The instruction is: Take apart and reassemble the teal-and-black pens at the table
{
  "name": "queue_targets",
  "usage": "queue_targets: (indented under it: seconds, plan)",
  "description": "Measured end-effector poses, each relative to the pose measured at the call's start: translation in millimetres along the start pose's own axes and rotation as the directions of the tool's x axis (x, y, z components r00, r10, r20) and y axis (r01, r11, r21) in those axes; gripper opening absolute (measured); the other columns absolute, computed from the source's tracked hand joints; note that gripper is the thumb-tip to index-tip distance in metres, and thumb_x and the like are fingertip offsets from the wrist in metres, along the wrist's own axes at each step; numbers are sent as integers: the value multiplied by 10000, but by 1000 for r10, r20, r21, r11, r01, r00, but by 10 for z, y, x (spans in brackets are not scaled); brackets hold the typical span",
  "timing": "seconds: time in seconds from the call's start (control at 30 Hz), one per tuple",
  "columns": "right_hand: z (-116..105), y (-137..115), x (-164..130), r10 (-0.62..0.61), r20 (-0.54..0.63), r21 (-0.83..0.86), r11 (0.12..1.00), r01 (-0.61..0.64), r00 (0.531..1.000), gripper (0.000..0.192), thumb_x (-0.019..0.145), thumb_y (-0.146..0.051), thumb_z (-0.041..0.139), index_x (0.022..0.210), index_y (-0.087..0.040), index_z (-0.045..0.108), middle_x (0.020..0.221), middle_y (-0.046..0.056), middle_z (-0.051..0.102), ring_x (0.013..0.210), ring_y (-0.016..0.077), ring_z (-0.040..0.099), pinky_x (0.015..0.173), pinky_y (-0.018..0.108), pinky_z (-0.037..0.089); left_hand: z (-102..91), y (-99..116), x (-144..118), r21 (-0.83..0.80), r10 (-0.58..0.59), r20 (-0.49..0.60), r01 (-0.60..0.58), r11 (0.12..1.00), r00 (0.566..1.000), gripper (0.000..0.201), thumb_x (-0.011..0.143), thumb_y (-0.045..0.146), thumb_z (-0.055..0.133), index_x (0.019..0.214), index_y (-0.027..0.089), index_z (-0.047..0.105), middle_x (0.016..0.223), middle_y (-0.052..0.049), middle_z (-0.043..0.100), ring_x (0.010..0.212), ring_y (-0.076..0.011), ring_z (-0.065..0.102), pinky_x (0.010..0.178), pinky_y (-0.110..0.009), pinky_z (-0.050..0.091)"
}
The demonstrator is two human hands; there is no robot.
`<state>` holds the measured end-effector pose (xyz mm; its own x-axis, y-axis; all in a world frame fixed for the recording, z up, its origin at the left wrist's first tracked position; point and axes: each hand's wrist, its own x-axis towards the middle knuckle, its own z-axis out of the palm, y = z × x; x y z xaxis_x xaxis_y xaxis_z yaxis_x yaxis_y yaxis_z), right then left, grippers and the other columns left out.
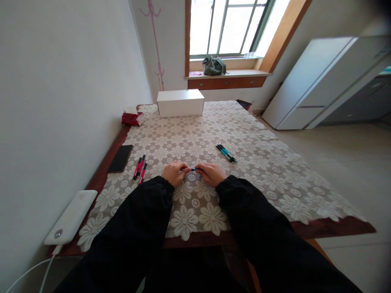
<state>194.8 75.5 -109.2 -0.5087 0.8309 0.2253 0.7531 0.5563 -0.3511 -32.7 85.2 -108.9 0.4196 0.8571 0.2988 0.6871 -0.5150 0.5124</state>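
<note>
Between my two hands, just above or on the lace tablecloth, is a teal and black pen, mostly covered by the fingers. My left hand pinches its left end. At the other end my right hand closes its fingertips round the teal part. To the right lie several teal and black pens side by side. Several red and black pens rest in a loose group left of my left hand.
The lace tablecloth covers a dark red table. A black phone and a white power bank with a cable lie along the left edge. Farther back are a red tissue pack and a white box.
</note>
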Motion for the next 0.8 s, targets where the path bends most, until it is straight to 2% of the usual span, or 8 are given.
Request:
queue_targets:
  seconds: [0.13, 0.27, 0.37, 0.43, 0.57, 0.63, 0.73, 0.8]
  plan:
    - [-5, -10, 2, 14, 9, -32, 999, -14, 1000, 244, 1019, -310, 465, 1088, -229, 686, 1007, 66, 739, 901, 200, 670, 793, 283, 446, 3, -6, 2, -54, 11, -19, -12, 998, 1000, 147, 882, 358, 668, 935, 225, 701, 906, -32, 719, 872, -192, 647, 824, -321, 489]
    - [1, -13, 2, 29, -9, -17, 999, -29, 1000, 239, 1017, -325, 476, 1109, -234, 678, 1012, 67, 739, 892, 196, 672, 789, 280, 450, -22, 17, 3, -53, -12, -59, 9, 999, 998, 223, 910, 428, 623, 975, 227, 694, 921, -31, 727, 891, -196, 647, 838, -328, 483]
    - [4, -4, 1, 24, -27, -7, 1000, -24, 999, 227, 1012, -333, 492, 1109, -236, 673, 1021, 65, 737, 898, 193, 669, 792, 274, 454, -30, 20, 6, 10, -24, -37, 25, 1000, 999, 340, 992, 433, 466, 861, 223, 699, 835, -36, 714, 859, -201, 636, 814, -334, 471]
    - [4, 3, 1, 18, -32, -5, 1000, -18, 999, 223, 1011, -331, 493, 1102, -234, 673, 1024, 64, 737, 899, 192, 668, 795, 273, 455, -23, 10, 10, 31, -8, -2, 8, 999, 1000, 374, 1003, 401, 440, 787, 221, 686, 788, -38, 699, 846, -204, 632, 811, -335, 468]
    - [9, 6, -1, 18, -26, -8, 1000, -18, 1000, 235, 1017, -322, 475, 1085, -232, 681, 1013, 64, 739, 899, 192, 670, 804, 276, 454, -6, -3, 13, 1, 21, -22, -21, 1000, 1000, 142, 910, 347, 624, 903, 220, 686, 896, -40, 713, 901, -208, 638, 855, -344, 477]
    - [13, 3, -1, 28, -26, -11, 1000, -29, 999, 241, 1019, -326, 470, 1079, -232, 683, 1007, 63, 740, 899, 192, 670, 807, 276, 454, -9, 3, 12, -17, 22, -49, -23, 1000, 999, 147, 879, 350, 670, 955, 225, 680, 948, -38, 718, 945, -212, 638, 889, -354, 475]
    - [11, -1, 1, 39, -38, -6, 999, -39, 999, 235, 1015, -338, 483, 1097, -235, 677, 1034, 64, 737, 915, 192, 668, 815, 275, 454, -21, 13, 12, -15, 9, -74, -10, 1000, 997, 208, 935, 409, 587, 945, 224, 682, 961, -43, 723, 977, -218, 632, 910, -366, 465]
    - [3, -4, 3, 40, -44, -3, 999, -40, 998, 225, 1008, -337, 500, 1108, -235, 673, 1051, 65, 734, 927, 193, 666, 819, 275, 453, -26, 9, 17, 10, 11, -36, -10, 1000, 999, 305, 990, 407, 479, 870, 219, 687, 926, -49, 720, 956, -213, 630, 900, -360, 461]
